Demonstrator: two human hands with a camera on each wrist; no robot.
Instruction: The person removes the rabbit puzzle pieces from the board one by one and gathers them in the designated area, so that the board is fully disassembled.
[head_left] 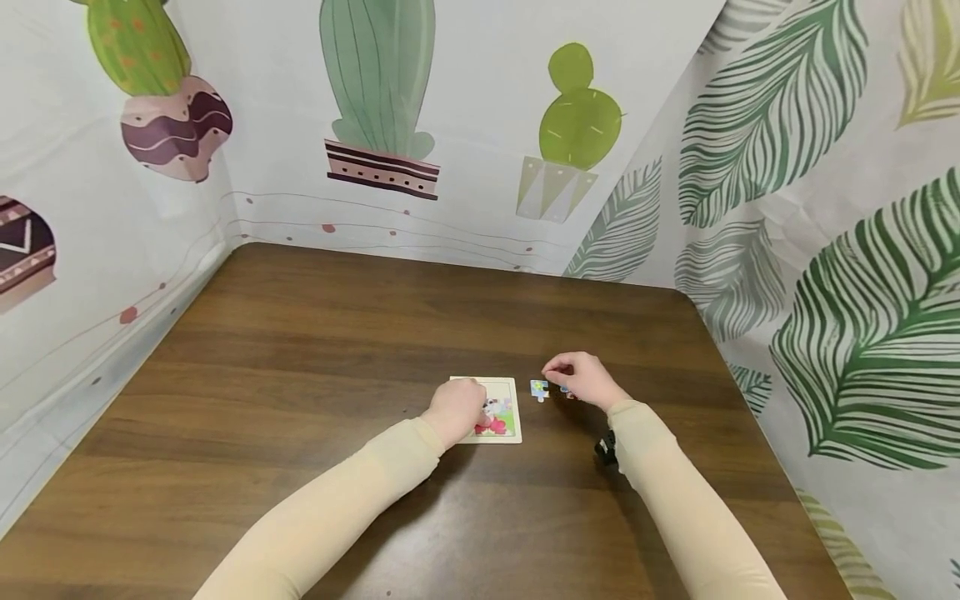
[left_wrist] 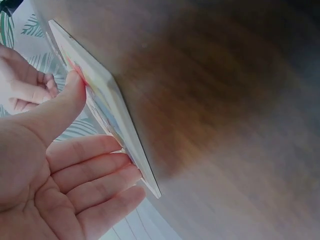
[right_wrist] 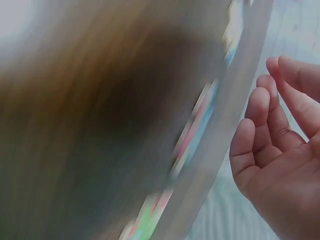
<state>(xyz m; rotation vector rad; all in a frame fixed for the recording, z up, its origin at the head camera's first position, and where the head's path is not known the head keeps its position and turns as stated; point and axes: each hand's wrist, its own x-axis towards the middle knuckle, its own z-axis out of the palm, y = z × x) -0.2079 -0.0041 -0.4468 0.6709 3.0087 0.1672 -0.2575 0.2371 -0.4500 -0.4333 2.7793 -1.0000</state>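
A small jigsaw board [head_left: 516, 421] with a pale frame and a colourful picture lies on the table. My left hand [head_left: 456, 412] rests on its left part, hiding that side. In the left wrist view the thumb [left_wrist: 75, 92] touches the picture, and the fairly straight fingers [left_wrist: 107, 175] lie against the board. Right of the board is a blue jigsaw piece [head_left: 539, 388]. My right hand [head_left: 587, 380] hovers just beside it, over another piece [head_left: 568, 392] that it partly covers. Its fingers are loosely bent, and nothing shows between them in the right wrist view.
Blurred jigsaw pieces [right_wrist: 196, 127] lie in a row on the tabletop in the right wrist view. The brown wooden table [head_left: 360, 317] meets patterned cloth walls [head_left: 480, 200] at the back and sides. A small black object [head_left: 605, 448] shows beneath the right wrist.
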